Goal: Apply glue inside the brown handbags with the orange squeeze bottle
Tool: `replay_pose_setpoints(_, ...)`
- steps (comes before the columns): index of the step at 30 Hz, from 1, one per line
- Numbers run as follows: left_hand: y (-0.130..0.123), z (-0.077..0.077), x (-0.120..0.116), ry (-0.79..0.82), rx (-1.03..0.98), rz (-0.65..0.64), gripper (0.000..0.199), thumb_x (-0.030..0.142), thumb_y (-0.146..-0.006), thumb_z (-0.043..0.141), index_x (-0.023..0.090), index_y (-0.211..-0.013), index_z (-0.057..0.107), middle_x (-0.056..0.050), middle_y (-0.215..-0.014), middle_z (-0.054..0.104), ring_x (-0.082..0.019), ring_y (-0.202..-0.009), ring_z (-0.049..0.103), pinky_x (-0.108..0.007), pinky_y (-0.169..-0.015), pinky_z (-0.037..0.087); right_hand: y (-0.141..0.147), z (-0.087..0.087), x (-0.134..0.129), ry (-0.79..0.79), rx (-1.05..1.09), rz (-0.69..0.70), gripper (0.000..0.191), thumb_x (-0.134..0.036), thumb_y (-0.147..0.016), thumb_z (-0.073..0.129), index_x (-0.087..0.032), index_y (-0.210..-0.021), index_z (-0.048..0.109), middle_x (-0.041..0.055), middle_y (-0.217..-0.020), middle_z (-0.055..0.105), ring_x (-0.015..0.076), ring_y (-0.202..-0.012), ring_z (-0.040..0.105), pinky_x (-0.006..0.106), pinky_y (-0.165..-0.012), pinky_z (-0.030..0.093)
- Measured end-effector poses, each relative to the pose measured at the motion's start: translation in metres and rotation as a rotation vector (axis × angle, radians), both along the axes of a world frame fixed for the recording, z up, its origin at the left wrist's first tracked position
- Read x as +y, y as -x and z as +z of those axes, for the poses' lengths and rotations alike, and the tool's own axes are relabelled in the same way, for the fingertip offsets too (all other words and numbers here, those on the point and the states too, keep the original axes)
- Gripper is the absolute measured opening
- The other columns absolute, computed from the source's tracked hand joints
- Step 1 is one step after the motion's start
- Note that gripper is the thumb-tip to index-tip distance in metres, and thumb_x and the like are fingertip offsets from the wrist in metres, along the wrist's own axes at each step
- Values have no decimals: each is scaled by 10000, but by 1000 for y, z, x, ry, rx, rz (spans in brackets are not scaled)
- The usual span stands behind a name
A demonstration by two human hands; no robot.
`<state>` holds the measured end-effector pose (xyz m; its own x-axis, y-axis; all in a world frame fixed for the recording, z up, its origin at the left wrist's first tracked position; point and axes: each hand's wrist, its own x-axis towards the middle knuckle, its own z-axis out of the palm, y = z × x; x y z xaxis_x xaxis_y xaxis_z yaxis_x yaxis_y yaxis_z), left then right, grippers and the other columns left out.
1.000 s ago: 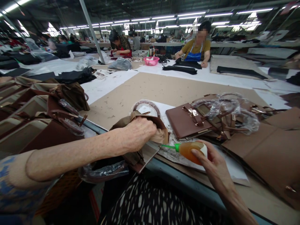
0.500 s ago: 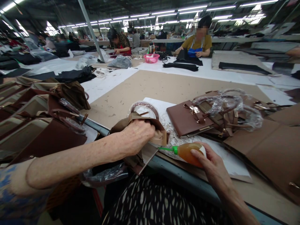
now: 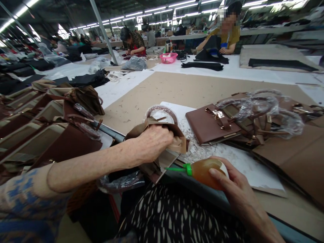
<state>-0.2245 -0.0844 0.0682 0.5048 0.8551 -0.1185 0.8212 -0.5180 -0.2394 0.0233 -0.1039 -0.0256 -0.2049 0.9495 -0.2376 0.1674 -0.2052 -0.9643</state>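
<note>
My left hand is closed on the brown lining of a handbag at the table edge, its fingertips hidden inside the folds. A plastic-wrapped round handle of this bag stands up behind the hand. In my right hand is a glue bottle with amber contents and a green nozzle, lying nearly level. The green tip points left, close to the bag's pale edge panel. Whether the tip touches the panel I cannot tell.
Brown handbags stand in a row at the left. More bag parts with wrapped handles lie at the right on glue-stained white paper. Across the table, a person in a yellow top handles black pieces near a pink basket.
The view has turned slightly left, shifting everything rightward. The bottle's nozzle has dropped a little and moved left relative to the bag. Both grips stay the same.
</note>
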Motion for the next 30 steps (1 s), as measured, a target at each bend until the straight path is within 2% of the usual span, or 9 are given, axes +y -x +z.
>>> replay_pose_setpoints(6,-2,2,0,10,3,-5,145,93,-717,523,106,-850,582,-106,-818,626,-226,-749,590,-315,-601,435,9,7,-17,24,64,-30,446,-511,-711,658,-222,-1033,547,20,-825,621,233,-767,584,275,-661,475)
replay_pose_setpoints(14,1,-3,2,-19,-5,-13,151,88,-708,523,107,-847,579,-103,-806,625,-231,-743,589,-324,-598,436,2,-3,-27,53,29,51,517,-553,-731,634,-220,-1104,503,44,-900,631,249,-825,580,274,-703,471)
replay_pose_setpoints(21,2,-1,0,-27,-11,-10,158,82,-699,519,108,-845,576,-105,-807,623,-232,-747,591,-327,-602,438,5,0,-31,120,94,-95,500,-533,-730,637,-221,-1103,521,55,-894,632,281,-846,589,329,-713,504)
replay_pose_setpoints(30,4,-9,2,-77,-35,-42,178,64,-687,511,109,-850,569,-106,-811,623,-234,-731,588,-346,-608,456,10,-2,-37,127,131,-125,497,-538,-731,628,-194,-1077,531,73,-870,618,286,-826,586,350,-718,504)
